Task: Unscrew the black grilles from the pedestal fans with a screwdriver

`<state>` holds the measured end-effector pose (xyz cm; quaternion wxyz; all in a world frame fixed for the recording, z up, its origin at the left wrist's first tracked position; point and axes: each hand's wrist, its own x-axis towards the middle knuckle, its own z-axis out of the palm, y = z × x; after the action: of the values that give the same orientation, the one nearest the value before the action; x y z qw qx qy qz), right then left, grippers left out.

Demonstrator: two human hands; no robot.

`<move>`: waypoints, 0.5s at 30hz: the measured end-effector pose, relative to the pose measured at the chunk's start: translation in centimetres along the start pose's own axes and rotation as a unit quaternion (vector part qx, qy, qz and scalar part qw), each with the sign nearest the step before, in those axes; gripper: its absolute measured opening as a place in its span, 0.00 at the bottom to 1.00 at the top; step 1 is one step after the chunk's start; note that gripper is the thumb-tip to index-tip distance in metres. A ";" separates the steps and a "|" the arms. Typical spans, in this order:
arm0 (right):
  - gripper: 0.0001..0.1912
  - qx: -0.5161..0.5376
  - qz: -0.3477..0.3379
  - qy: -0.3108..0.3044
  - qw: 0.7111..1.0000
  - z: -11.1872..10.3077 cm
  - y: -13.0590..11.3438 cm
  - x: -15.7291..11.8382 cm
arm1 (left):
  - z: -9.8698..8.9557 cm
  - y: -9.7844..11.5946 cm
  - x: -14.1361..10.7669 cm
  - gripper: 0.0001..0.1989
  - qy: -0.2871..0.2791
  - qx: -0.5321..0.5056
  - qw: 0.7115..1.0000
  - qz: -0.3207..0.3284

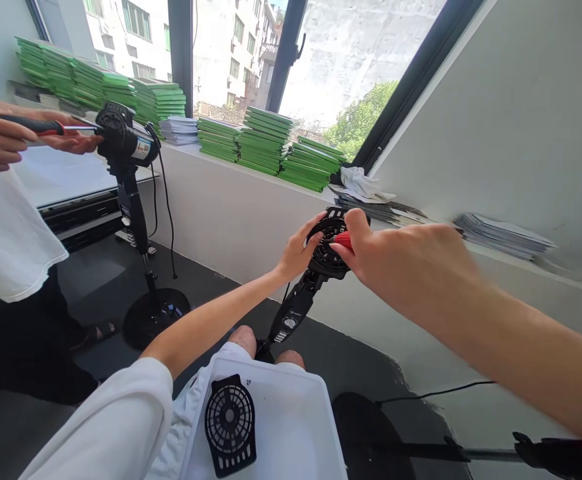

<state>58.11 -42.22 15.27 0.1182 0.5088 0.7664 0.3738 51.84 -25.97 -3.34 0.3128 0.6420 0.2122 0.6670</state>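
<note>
A black stand fan without blades (291, 319) stands between my knees, leaning to the right, its round slotted motor housing (329, 257) turned toward me. My left hand (298, 250) grips the left side of that housing, fingers over its upper edge. In my right hand (371, 243) is a red-handled screwdriver (342, 240), its front end at the slotted face; the hand hides most of the handle, and I cannot make out any screw. On my lap rests a white plastic tray (291, 427) holding a black slotted motor cover (229, 427) and tiny dark bits.
At the left, a co-worker's hands (31, 133) hold a screwdriver against another black stand fan (133, 193). Green stacks (265, 143) and papers (505, 237) line the window ledge. A dark round base (365, 433), a pole and a cable (435, 393) lie on the floor at right.
</note>
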 end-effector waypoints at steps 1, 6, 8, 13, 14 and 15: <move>0.22 -0.024 0.009 0.008 1.000 0.2 -0.4 -0.2 | 0.0 0.0 0.0 0.22 -0.004 0.005 1.000 0.002; 0.22 -0.038 0.028 0.060 0.997 2.0 -1.1 -0.7 | -0.1 0.1 0.1 0.21 -0.007 0.011 0.999 0.030; 0.21 -0.034 0.031 0.100 0.994 3.0 -0.5 -0.9 | -0.2 0.0 0.0 0.21 -0.007 0.014 0.999 0.039; 0.21 0.061 0.024 0.295 0.953 4.8 1.7 -4.6 | -1.1 0.2 -0.2 0.22 -0.040 0.016 0.998 0.050; 0.19 0.085 0.038 0.321 0.942 5.2 1.9 -6.1 | -1.4 0.3 -0.1 0.22 -0.050 0.012 0.997 0.049; 0.17 0.104 0.058 0.321 0.940 5.8 1.9 -7.8 | -1.6 0.3 -0.1 0.22 -0.057 0.009 0.997 0.046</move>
<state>66.22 -46.02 11.05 -0.2094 0.4151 0.7671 0.4420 50.23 -26.08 -3.32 0.2874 0.6912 0.1698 0.6410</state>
